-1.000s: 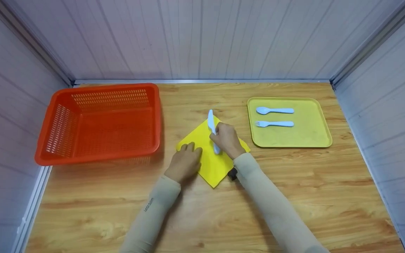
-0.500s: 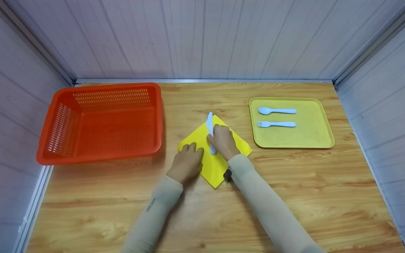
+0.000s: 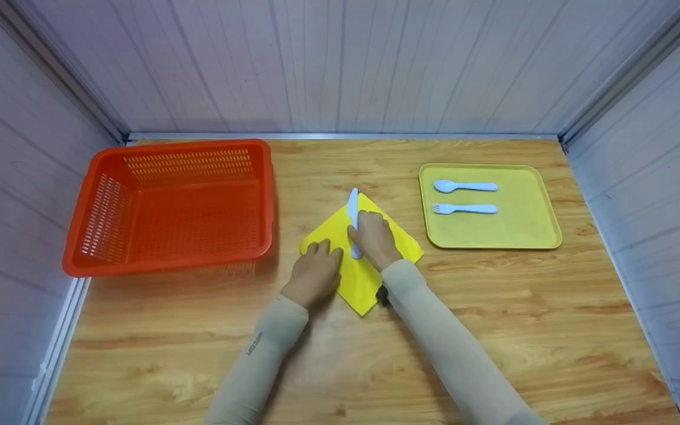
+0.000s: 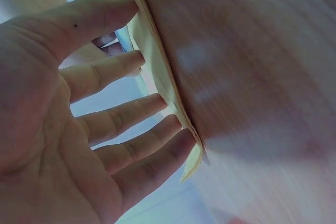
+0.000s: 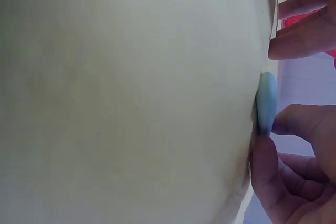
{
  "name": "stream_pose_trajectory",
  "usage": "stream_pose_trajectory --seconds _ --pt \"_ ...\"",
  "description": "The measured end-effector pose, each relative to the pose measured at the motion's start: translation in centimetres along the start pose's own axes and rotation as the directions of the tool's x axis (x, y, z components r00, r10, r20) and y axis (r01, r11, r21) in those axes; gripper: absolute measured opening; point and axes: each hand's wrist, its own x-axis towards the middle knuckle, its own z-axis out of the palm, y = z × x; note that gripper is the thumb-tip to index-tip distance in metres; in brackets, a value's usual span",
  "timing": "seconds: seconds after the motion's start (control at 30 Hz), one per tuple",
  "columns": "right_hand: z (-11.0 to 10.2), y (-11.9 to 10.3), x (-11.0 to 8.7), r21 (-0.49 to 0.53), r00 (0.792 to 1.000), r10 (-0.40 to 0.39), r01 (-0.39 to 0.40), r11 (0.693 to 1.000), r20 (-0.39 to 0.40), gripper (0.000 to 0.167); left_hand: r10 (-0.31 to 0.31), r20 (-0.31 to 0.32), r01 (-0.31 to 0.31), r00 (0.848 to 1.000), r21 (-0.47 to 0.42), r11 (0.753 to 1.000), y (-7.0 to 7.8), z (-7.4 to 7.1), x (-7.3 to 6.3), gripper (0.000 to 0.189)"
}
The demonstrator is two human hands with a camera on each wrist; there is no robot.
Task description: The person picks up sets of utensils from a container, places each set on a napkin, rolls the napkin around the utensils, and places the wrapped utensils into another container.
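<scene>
The right hand (image 3: 375, 239) pinches the knife (image 3: 352, 205) over the yellow cloth (image 3: 361, 292); the left hand (image 3: 313, 273), fingers extended and spread, touches the cloth's left side. The cloth lies cornerwise on the wood-grained table (image 3: 352, 372). Left stands an orange basket (image 3: 166, 269); right, a tray (image 3: 493, 233) bearing a spoon (image 3: 473, 186) and fork (image 3: 473, 208). Pale, lined walls (image 3: 340, 65) rise behind and at both sides.

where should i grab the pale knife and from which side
Likely best by the handle of the knife, from above and the right: the blade points away from the person, the handle back toward them, and the left hand rests close by on the left, on the yellow sheet. The right hand pinches it from the right.
</scene>
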Motion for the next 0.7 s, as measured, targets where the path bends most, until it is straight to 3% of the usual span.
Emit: stream_pose_trajectory --seconds 0.3,0.7 --pt "-0.02 -0.02 -0.14 -0.015 1.000 0.011 -0.010 1.000 0.019 0.022 -0.001 0.021 0.001 1.000 -0.010 1.000 -0.04 0.04 0.10 0.040" --pt "0.16 0.23 -0.17 -0.041 0.999 -0.043 0.042 0.998 -0.011 0.024 -0.005 0.020 0.005 1.000 0.018 1.000 -0.11 0.08 -0.06 0.042"
